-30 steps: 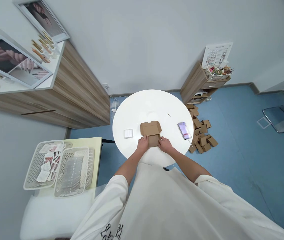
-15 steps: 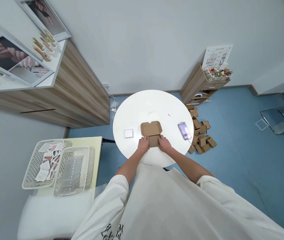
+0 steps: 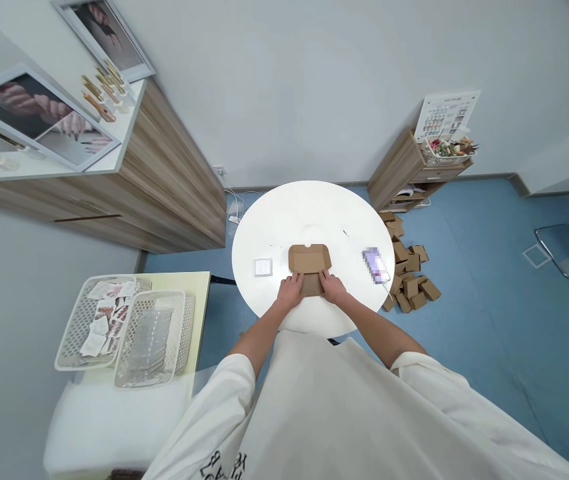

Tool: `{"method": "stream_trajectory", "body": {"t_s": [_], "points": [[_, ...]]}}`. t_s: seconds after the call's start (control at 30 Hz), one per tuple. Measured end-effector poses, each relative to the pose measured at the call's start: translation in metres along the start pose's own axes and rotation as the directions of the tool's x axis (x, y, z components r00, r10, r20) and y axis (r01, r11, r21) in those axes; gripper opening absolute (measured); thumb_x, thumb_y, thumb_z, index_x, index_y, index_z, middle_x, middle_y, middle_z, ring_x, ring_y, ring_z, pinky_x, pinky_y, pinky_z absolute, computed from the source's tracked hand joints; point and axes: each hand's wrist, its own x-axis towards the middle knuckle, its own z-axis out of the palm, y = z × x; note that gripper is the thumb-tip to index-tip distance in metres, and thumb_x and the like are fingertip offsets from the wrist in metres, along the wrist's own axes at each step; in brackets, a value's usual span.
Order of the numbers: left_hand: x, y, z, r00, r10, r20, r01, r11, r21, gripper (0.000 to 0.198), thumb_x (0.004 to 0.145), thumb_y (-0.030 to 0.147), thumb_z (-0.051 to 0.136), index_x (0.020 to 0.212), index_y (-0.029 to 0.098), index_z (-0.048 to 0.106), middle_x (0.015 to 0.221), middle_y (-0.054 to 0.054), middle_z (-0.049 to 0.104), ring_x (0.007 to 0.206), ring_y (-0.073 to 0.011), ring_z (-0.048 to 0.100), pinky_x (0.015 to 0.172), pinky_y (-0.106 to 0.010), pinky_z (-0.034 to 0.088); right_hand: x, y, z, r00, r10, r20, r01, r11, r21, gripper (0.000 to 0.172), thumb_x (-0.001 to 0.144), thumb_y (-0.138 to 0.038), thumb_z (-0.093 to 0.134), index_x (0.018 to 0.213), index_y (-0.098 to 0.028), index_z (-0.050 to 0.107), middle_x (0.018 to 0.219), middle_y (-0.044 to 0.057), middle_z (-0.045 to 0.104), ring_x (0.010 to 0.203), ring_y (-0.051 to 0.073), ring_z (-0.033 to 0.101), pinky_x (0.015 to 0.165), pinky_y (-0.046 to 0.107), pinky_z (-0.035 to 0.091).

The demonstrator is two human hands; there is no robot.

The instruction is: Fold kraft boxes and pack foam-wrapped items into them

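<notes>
A small brown cardboard box (image 3: 310, 261) lies on the round white table (image 3: 284, 213), its lid flap raised away from me. My left hand (image 3: 291, 291) grips the box's left side, fingers near the fold between lid and base. On the opposite side my right hand (image 3: 333, 287) holds the box in the same way. Both thumbs are hard to make out. Left of the box lies a small white rectangular card or case (image 3: 263, 267). To its right rests a purple phone-like object (image 3: 375, 265), blurred out, with a cable attached.
Several folded cardboard boxes (image 3: 411, 288) lie piled on the blue floor right of the table. White baskets (image 3: 178, 300) with papers and clear packets stand at left. A wooden cabinet (image 3: 179, 180) and a small shelf unit (image 3: 399, 173) flank the table; a metal-framed chair (image 3: 564, 267) is far right.
The view has shifted slightly, so everything sits a little further right. Both hands keep their hold on the cardboard box, with hardly any change in its shape.
</notes>
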Motion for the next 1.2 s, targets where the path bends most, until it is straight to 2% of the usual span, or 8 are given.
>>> {"method": "stream_trajectory", "body": {"t_s": [0.17, 0.23, 0.33, 0.43, 0.67, 0.83, 1.03, 1.2], "points": [[-0.006, -0.043, -0.021, 0.957, -0.242, -0.163, 0.205, 0.955, -0.214, 0.04, 0.098, 0.026, 0.044, 0.137, 0.022, 0.048, 0.137, -0.014, 0.052, 0.121, -0.0272, 0.054, 0.103, -0.039, 0.041, -0.001, -0.002, -0.004, 1.0, 0.012, -0.001, -0.012, 1.0, 0.013, 0.08, 0.084, -0.026, 0.07, 0.15, -0.017, 0.027, 0.145, 0.019, 0.037, 0.105, 0.028, 0.054, 0.085, 0.036, 0.046], [-0.004, -0.067, -0.028, 0.883, -0.435, -0.176, 0.371, 0.877, -0.306, 0.037, 0.097, 0.027, 0.045, 0.133, 0.02, 0.051, 0.132, -0.015, 0.055, 0.122, -0.0289, 0.054, 0.103, -0.041, 0.041, -0.002, -0.003, -0.005, 1.0, 0.019, 0.006, -0.019, 1.0, 0.016, 0.08, 0.084, -0.025, 0.07, 0.15, -0.018, 0.027, 0.146, 0.019, 0.036, 0.106, 0.028, 0.054, 0.086, 0.036, 0.046], [0.002, -0.101, -0.033, 0.715, -0.689, -0.119, 0.605, 0.695, -0.388, 0.036, 0.097, 0.033, 0.046, 0.129, 0.019, 0.052, 0.135, -0.017, 0.054, 0.124, -0.0338, 0.053, 0.101, -0.046, 0.043, -0.002, -0.005, -0.005, 1.0, 0.028, 0.015, -0.028, 0.999, 0.022, 0.081, 0.084, -0.025, 0.069, 0.151, -0.019, 0.025, 0.147, 0.019, 0.035, 0.107, 0.029, 0.053, 0.086, 0.037, 0.046], [0.009, -0.124, -0.03, 0.668, -0.743, -0.041, 0.659, 0.615, -0.432, 0.039, 0.095, 0.038, 0.051, 0.129, 0.019, 0.051, 0.134, -0.017, 0.056, 0.125, -0.0354, 0.053, 0.1, -0.047, 0.043, -0.001, -0.006, -0.004, 0.999, 0.033, 0.015, -0.033, 0.999, 0.025, 0.082, 0.083, -0.026, 0.07, 0.151, -0.019, 0.025, 0.148, 0.019, 0.034, 0.107, 0.029, 0.053, 0.086, 0.037, 0.047], [0.022, -0.137, -0.023, 0.629, -0.776, 0.052, 0.695, 0.531, -0.486, 0.048, 0.087, 0.036, 0.063, 0.129, 0.019, 0.046, 0.133, -0.017, 0.056, 0.124, -0.0336, 0.055, 0.099, -0.043, 0.045, 0.001, -0.008, -0.002, 0.999, 0.052, 0.003, -0.052, 0.999, 0.012, 0.081, 0.084, -0.025, 0.069, 0.151, -0.018, 0.025, 0.148, 0.019, 0.034, 0.106, 0.029, 0.053, 0.087, 0.038, 0.046], [0.025, -0.146, -0.019, 0.61, -0.78, 0.143, 0.725, 0.476, -0.498, 0.034, 0.082, 0.037, 0.07, 0.107, 0.02, 0.053, 0.121, -0.014, 0.061, 0.112, -0.0302, 0.062, 0.089, -0.039, 0.048, 0.001, -0.009, -0.001, 0.998, 0.059, 0.015, -0.059, 0.998, 0.021, 0.084, 0.083, -0.025, 0.07, 0.153, -0.02, 0.023, 0.15, 0.018, 0.033, 0.108, 0.029, 0.053, 0.089, 0.038, 0.045], [0.016, -0.141, -0.017, 0.653, -0.753, 0.082, 0.629, 0.479, -0.613, 0.025, 0.083, 0.032, 0.069, 0.098, 0.023, 0.051, 0.101, -0.004, 0.065, 0.096, -0.0207, 0.065, 0.082, -0.031, 0.048, 0.001, -0.009, -0.002, 0.998, 0.058, 0.006, -0.058, 0.998, 0.014, 0.083, 0.082, -0.025, 0.071, 0.152, -0.019, 0.025, 0.147, 0.018, 0.035, 0.108, 0.029, 0.054, 0.088, 0.037, 0.045], [0.006, -0.104, -0.023, 0.742, -0.666, 0.073, 0.459, 0.426, -0.78, 0.024, 0.084, 0.03, 0.066, 0.101, 0.022, 0.052, 0.093, -0.001, 0.067, 0.086, -0.0156, 0.067, 0.076, -0.027, 0.051, 0.0, -0.006, -0.001, 0.999, 0.048, 0.004, -0.048, 0.999, 0.01, 0.08, 0.083, -0.024, 0.07, 0.15, -0.017, 0.027, 0.146, 0.019, 0.036, 0.106, 0.028, 0.054, 0.085, 0.036, 0.045]]}}
